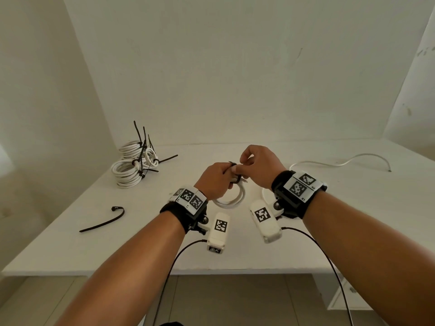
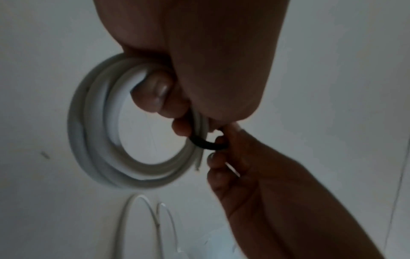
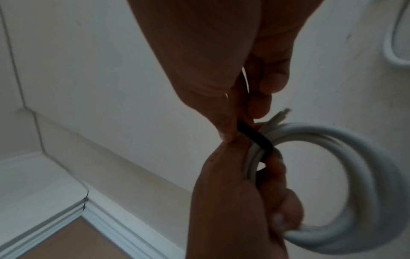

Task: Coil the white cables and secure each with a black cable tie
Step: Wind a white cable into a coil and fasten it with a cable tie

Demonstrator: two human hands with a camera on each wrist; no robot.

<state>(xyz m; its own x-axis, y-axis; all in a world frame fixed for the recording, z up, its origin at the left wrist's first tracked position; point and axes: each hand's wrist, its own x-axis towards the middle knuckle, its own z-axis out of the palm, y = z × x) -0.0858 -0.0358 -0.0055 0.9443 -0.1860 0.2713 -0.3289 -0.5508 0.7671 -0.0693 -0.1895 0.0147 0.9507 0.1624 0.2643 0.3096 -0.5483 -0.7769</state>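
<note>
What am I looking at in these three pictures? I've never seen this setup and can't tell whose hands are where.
No robot here: a person's two bare hands with cameras strapped to the wrists. The wide picture comes from a head camera; the other two look along each hand. The left hand grips a coiled white cable above the white table. The right hand pinches a black cable tie looped round that coil. On the table lie a pile of finished coils, a spare tie and a loose cable.
</note>
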